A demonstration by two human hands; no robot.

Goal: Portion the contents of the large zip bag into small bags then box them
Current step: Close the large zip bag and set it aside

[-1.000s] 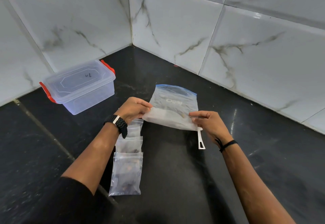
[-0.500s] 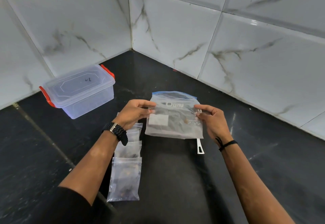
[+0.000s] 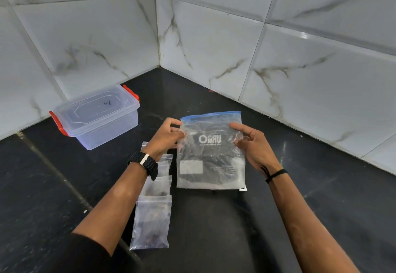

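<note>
White marble-look tiles meet in a corner behind your black tabletop (image 3: 300, 219). You hold the large zip bag (image 3: 211, 155) upright between both hands, its blue zip edge on top: your left hand (image 3: 169, 136) pinches the upper left edge, your right hand (image 3: 251, 144) grips the upper right. White lettering shows mirrored through the plastic and is hard to read; the small print below is illegible. What the bag holds cannot be made out. A white piece (image 3: 243, 188) peeks from behind its lower right corner. Your left forearm hides part of the row of small bags (image 3: 151, 223) holding dark bits. The lidded clear box (image 3: 96, 116) with red latches sits well left, a faint handwritten mark on its lid.
</note>
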